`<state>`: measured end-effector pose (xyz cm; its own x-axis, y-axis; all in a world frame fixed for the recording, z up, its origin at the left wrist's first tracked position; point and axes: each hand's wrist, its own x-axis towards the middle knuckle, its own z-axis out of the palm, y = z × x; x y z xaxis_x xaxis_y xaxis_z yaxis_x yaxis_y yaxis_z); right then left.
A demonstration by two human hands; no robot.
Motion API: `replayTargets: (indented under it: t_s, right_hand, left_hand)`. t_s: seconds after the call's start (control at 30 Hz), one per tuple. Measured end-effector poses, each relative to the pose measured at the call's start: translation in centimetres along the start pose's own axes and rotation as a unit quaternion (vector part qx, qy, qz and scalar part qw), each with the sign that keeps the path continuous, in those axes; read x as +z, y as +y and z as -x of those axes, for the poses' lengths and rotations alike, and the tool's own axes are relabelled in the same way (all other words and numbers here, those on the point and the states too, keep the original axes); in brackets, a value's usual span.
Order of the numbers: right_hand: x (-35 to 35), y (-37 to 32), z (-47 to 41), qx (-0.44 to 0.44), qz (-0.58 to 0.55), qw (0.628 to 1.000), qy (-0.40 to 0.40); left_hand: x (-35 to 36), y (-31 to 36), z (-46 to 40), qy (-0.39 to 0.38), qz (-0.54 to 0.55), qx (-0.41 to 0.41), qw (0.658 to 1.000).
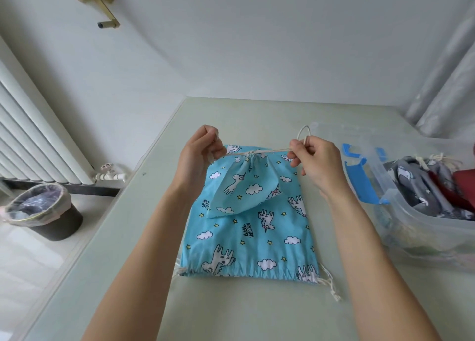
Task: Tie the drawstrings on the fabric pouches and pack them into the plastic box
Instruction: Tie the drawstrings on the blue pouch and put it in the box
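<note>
Centrally on the pale table (257,320), with bare surface toward the near edge, lie two blue unicorn pouches: a small pouch (239,186) atop a large pouch (246,240). Left hand (198,158) and right hand (316,160) each pinch its drawstring (277,150) taut (the plastic box (416,227) sits right).

left hand (199,151): raised, fingers curled, pinching | right hand (314,158): raised, fingers curled, pinching

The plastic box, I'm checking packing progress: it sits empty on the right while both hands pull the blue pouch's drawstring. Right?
Not empty. The head view shows the plastic box already holding grey pouches. Both the left hand and right hand do pull the drawstring.
</note>
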<state>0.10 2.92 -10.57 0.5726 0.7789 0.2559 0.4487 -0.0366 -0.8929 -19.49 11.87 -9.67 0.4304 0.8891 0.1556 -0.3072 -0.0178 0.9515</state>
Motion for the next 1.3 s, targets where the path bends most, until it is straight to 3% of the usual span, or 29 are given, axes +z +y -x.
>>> replayTargets:
  t_s: [0.1,0.17,0.27,0.33,0.4,0.5,0.73,0.87,0.97,1.07,1.13,1.23,1.3]
  right_hand:
    - [-0.1,0.2,0.2,0.033,0.034,0.997,-0.058]
    - [-0.4,0.4,0.4,0.049,0.114,0.988,-0.094]
    - [-0.9,-0.2,0.6,-0.013,0.275,0.96,-0.04]
    - [-0.8,-1.0,0.7,-0.082,0.237,0.968,-0.027]
    - [-0.1,-1.6,0.9,-0.134,0.159,0.972,-0.105]
    - [1.1,-1.4,1.4,-0.164,0.185,0.947,-0.203]
    - [0.3,-1.2,1.4,-0.17,0.151,0.958,-0.175]
    - [0.1,-1.6,1.6,-0.182,0.18,0.953,-0.161]
    - [-0.1,-1.8,1.6,-0.195,0.174,0.953,-0.152]
    - [-0.3,-2.2,1.5,-0.215,0.162,0.953,-0.139]
    - [-0.3,-2.5,1.5,-0.226,0.148,0.953,-0.135]
    - [0.0,-2.5,1.5,-0.237,0.139,0.953,-0.13]
    - [0.2,-2.4,1.6,-0.244,0.143,0.951,-0.126]
  left_hand:
    - [0.2,0.2,0.1,0.0,-0.024,-0.023,0.999]
    - [0.7,0.2,0.2,0.001,-0.024,-0.032,0.999]
    - [1.2,0.3,0.3,-0.001,-0.017,-0.035,0.999]
    - [1.2,0.5,0.3,-0.011,-0.004,-0.035,0.999]
    - [1.1,0.6,0.3,-0.022,0.008,-0.033,0.999]
    - [1.3,0.7,0.4,-0.036,0.011,-0.03,0.999]
    - [0.5,0.4,0.2,-0.035,-0.034,0.025,0.999]
    - [0.2,0.6,0.4,-0.043,-0.071,-0.001,0.997]
    - [-1.1,0.9,0.3,-0.037,-0.271,-0.006,0.962]
    - [-2.9,1.5,0.0,0.001,-0.515,0.021,0.857]
    - [-3.2,1.9,-0.1,0.025,-0.553,0.041,0.832]
    - [-2.3,2.1,0.2,-0.082,-0.446,0.054,0.89]
    - [-1.2,1.9,0.7,-0.184,-0.396,0.017,0.9]
